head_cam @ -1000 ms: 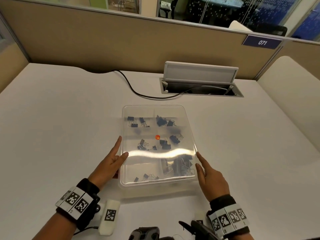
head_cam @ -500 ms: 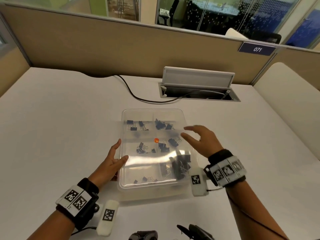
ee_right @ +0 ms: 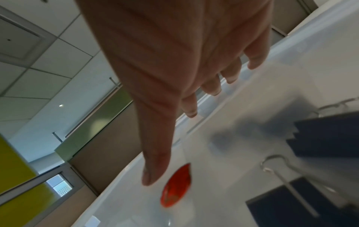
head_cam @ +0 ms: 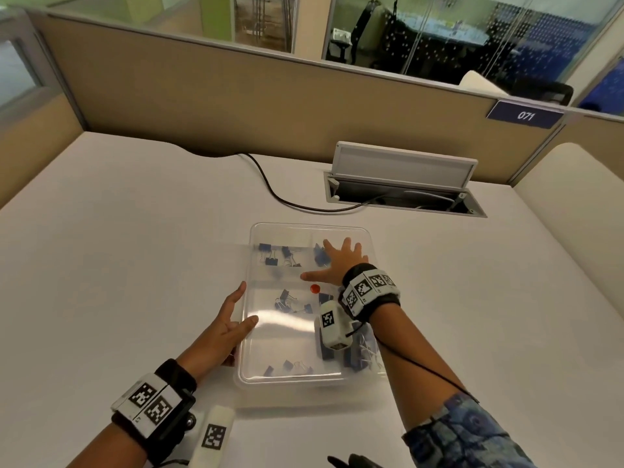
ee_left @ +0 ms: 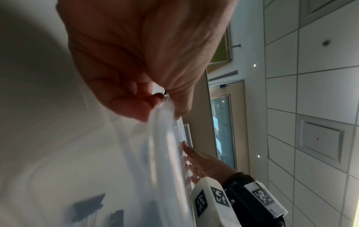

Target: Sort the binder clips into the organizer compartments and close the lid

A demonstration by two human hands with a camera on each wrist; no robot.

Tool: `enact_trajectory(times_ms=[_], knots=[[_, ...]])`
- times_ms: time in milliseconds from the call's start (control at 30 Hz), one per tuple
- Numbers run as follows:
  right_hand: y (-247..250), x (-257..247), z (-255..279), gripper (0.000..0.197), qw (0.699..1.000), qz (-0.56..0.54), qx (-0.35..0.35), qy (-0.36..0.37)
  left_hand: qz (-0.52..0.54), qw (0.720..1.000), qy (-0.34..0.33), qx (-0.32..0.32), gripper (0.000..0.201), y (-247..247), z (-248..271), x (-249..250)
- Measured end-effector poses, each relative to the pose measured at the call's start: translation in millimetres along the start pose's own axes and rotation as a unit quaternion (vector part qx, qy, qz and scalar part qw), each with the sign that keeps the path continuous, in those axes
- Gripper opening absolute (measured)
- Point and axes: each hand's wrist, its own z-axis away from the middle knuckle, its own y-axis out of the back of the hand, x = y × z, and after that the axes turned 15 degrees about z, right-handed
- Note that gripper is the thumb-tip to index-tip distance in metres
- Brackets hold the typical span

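Organizer [head_cam: 287,395], clear plastic, mid-table [head_cam: 118,265], clips [head_cam: 270,261] sorted inside: lid [head_cam: 287,320] on top, likely light, flexible, slick, best pressed along the rims; left hand [head_cam: 226,329] pinches its left edge, right hand [head_cam: 337,265] spread flat on its far part.

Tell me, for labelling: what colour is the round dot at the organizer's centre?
Red-orange dot; it shows best in the right wrist view.

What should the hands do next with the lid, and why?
Probably press the right hand down to snap the lid shut: the binder clips lie inside the organizer, the lid sits on top, the right hand is spread over its far end, and the left hand pinches its left edge.
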Motion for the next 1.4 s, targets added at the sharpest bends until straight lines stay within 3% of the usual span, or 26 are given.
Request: enact_trajectory(times_ms=[333, 533, 600, 733, 833, 1000, 1100, 1267, 1333, 1400], knots=[[3, 0, -7, 0.102, 0.999, 0.023, -0.037, -0.007, 0.004, 1.000, 0.000, -0.011, 0.056, 1, -3, -1], [3, -4, 13, 0.092, 1.000, -0.017, -0.011, 0.010, 0.001, 0.999, -0.034, 0.004, 0.054, -2, -1, -4], [-8, -3, 33, 0.092, 0.999, -0.027, -0.007, 0.021, -0.018, 0.998, -0.050, 0.016, 0.068, 2, -2, -11], [-26, 12, 84, 0.090, 0.998, -0.043, -0.004, 0.042, -0.036, 0.999, -0.036, 0.006, 0.115, 9, 7, -10], [-41, 27, 116, 0.094, 0.997, -0.069, -0.018, 0.033, -0.046, 0.998, -0.014, -0.034, 0.125, 11, 19, -10], [-62, 34, 128, 0.095, 0.998, -0.037, -0.024, 0.041, -0.007, 0.998, 0.043, -0.047, 0.113, 12, 17, -28], [-63, 35, 127, 0.094, 0.998, -0.022, -0.027, 0.042, 0.013, 0.998, 0.029, -0.050, 0.103, 14, 15, -37], [-61, 33, 129, 0.094, 0.998, -0.009, -0.047, 0.043, -0.015, 0.999, 0.019, -0.038, 0.107, 15, 16, -43], [-58, 32, 131, 0.106, 0.998, -0.035, -0.052, 0.029, 0.000, 0.999, 0.012, -0.042, 0.100, 12, 14, -36], [-53, 28, 133, 0.128, 0.997, -0.043, -0.060, 0.014, -0.017, 1.000, -0.005, -0.026, 0.080, 7, 13, -31]])
